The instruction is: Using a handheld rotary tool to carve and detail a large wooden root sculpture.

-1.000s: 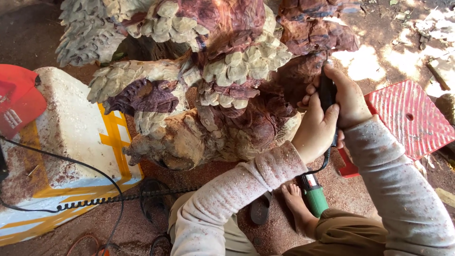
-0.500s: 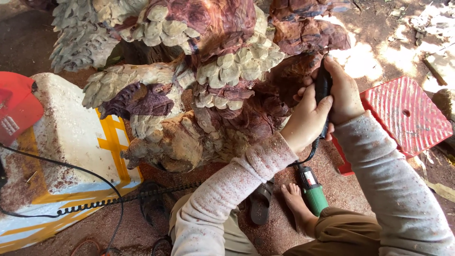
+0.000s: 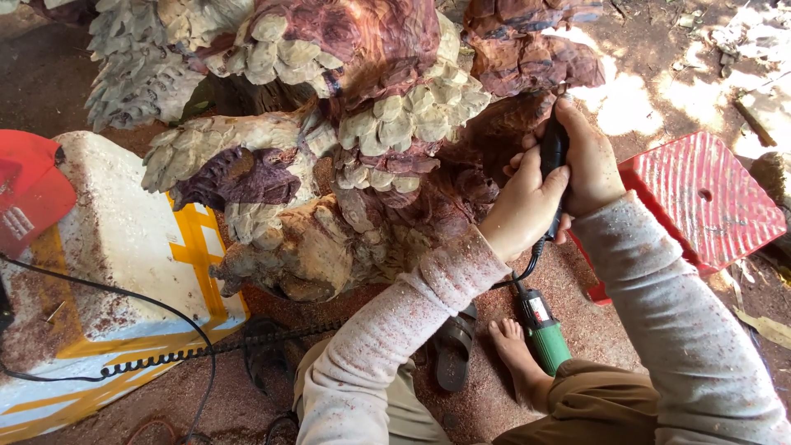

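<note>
Currently, both hands are working one tool against the wood.

Left hand: the left hand (image 3: 521, 210) is closing around the lower part of the slim black pen-shaped rotary handpiece (image 3: 553, 152), fingers wrapped.

Right hand: the right hand (image 3: 592, 161) is clasping the same handpiece from the far side, fingers curled over its upper part.

Tool position: the handpiece is sitting between the two palms, its tip hidden but lying right against the large reddish-brown and pale carved wooden sculpture (image 3: 354, 132).

Axis and heading: the long axis is running nearly upright in the view, the working end pointing away from the wrists, into the carving.

Tail end: a black flexible shaft (image 3: 534, 259) is trailing below the left wrist to a green cylindrical coupling (image 3: 544, 330).

Handling: the handpiece is judged light, rigid and smooth, possibly dusty; the mid-barrel appears the best hold.

Surroundings: a red ribbed plastic stool (image 3: 709, 202) is standing just beside the right forearm; fine red sawdust (image 3: 486, 395) is covering the ground beneath both arms.
</note>
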